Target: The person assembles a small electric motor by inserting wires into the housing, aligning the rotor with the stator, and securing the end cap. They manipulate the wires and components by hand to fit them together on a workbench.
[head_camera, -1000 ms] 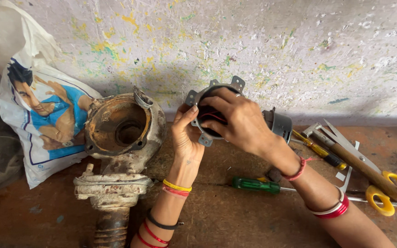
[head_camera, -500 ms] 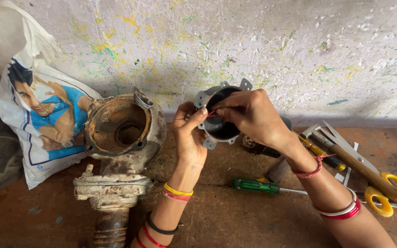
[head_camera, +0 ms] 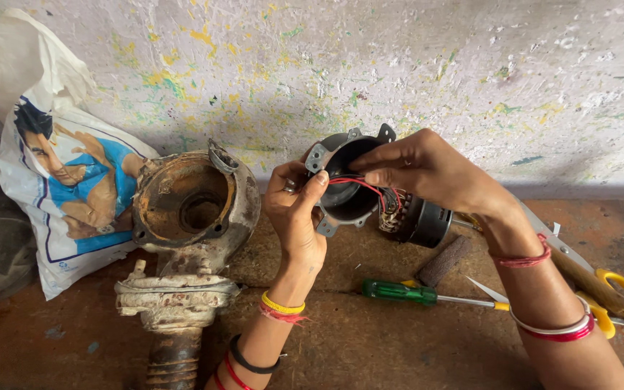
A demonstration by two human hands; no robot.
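Left hand (head_camera: 294, 217) is gripping the grey motor housing (head_camera: 348, 184) by its near rim, thumb pressing on the edge, fingers curled behind. The housing is being held up off the counter (head_camera: 370, 339), open end facing the camera, in front of the paint-flecked wall (head_camera: 413, 65). Right hand (head_camera: 427, 170) is reaching over the top of it, fingertips pinching the red wires (head_camera: 359, 186) running into the opening. Wound stator (head_camera: 417, 217) is sitting right behind the housing, under the right hand. Rusty pump casing (head_camera: 193, 209) is standing just left of the left hand. Green-handled screwdriver (head_camera: 413, 294) is lying on the counter below, yellow-handled scissors (head_camera: 615, 292) at the right edge. Printed plastic bag (head_camera: 59, 180) is leaning far left.
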